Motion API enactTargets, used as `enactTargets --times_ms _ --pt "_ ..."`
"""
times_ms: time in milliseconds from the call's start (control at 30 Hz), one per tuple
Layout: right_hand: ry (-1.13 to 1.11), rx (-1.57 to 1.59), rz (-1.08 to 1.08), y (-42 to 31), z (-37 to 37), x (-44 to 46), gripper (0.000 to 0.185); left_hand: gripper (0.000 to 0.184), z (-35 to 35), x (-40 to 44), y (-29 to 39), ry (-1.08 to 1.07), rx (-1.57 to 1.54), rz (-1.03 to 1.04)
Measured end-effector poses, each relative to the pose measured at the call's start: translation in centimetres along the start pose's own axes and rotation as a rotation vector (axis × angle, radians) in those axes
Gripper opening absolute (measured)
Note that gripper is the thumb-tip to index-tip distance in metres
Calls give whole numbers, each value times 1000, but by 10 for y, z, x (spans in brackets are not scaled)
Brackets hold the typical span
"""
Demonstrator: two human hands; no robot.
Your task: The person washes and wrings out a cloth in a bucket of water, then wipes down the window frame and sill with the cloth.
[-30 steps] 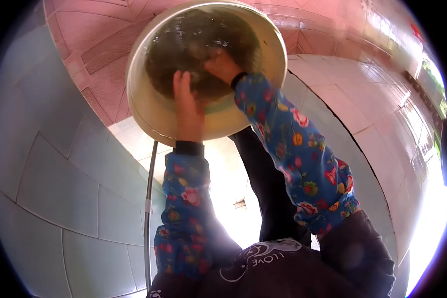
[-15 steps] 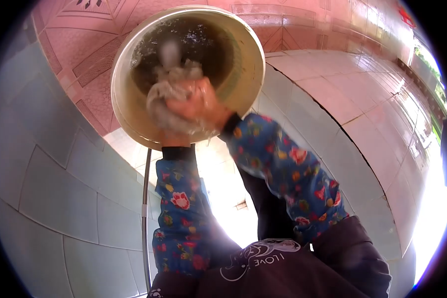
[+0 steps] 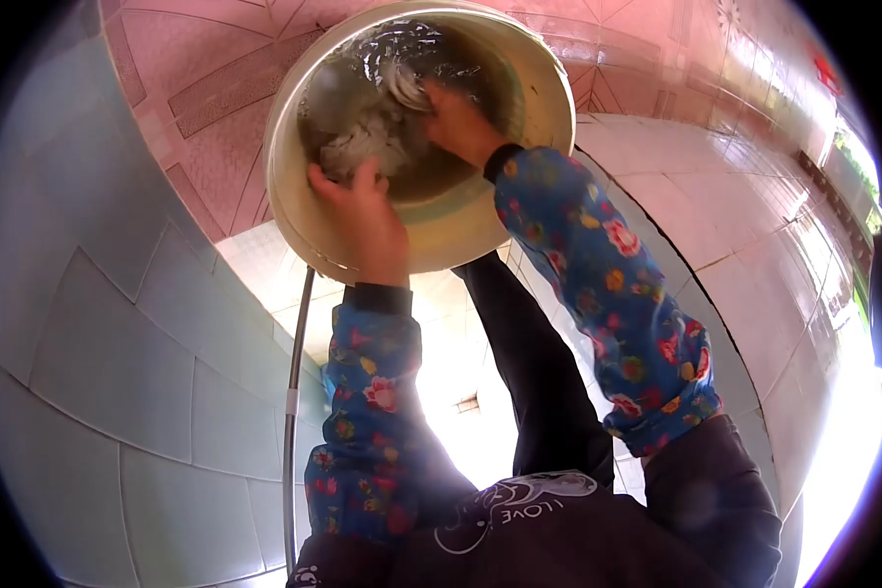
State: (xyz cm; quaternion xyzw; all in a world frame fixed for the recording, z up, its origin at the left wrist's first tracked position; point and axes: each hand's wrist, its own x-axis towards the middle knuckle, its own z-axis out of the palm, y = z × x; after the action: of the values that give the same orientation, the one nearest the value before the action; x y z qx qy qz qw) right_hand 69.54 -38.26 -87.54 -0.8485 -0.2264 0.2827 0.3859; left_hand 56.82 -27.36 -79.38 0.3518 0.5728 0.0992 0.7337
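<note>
A wet grey cloth (image 3: 367, 142) lies bunched in murky water inside a cream-coloured bucket (image 3: 294, 211). My left hand (image 3: 367, 220) reaches over the near rim, thumb and fingers around the lower edge of the cloth. My right hand (image 3: 461, 125) comes in from the right and grips a folded, strip-like part of it at the water's surface. Some fingertips of both hands are hidden by cloth and water. Blue floral sleeve covers are on both forearms.
A thin metal pole (image 3: 292, 412) runs down from under the bucket's left side. Grey-blue tiles (image 3: 118, 392) curve along the left, pink patterned tiles (image 3: 206, 49) lie behind the bucket, and a pale tiled ledge (image 3: 735, 225) stands on the right.
The cloth, squeezed in a bundle between both hands near the bucket's front rim, is now lower and spread in the water. My hands have moved apart, and the bucket appears further right in view.
</note>
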Motion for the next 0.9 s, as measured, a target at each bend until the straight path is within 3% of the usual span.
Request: enactTargets --times_ms 100,133,233,300,400,433,533,633,767,900 --pt "-150 -493 117 13 -3 12 18 76 7 0 -3 127 46 -131" --pt "-66 -186 364 9 -6 8 20 75 6 -3 -2 109 36 -181" --pt "-62 390 363 -44 -28 -19 34 69 10 -11 3 70 -11 -304" --pt "-141 433 424 -97 -63 -39 33 61 5 -7 -15 72 -51 -344" --pt "-145 727 496 -135 -79 -80 29 52 -3 -21 -7 -372 -290 -484" --pt "-130 867 521 -143 -79 -94 28 50 -2 -27 -4 -392 -411 -525" --pt "-53 838 295 -161 -78 -118 26 47 -3 -34 -5 -441 -698 -679" --pt "35 970 473 -165 -78 -139 27 46 -6 -40 3 -407 -463 -533" --pt "227 971 534 -155 -75 -159 29 47 -1 -75 45 -392 -462 -478" --pt "206 1168 595 -151 -71 -165 37 46 -3 -101 56 -285 -416 -422"
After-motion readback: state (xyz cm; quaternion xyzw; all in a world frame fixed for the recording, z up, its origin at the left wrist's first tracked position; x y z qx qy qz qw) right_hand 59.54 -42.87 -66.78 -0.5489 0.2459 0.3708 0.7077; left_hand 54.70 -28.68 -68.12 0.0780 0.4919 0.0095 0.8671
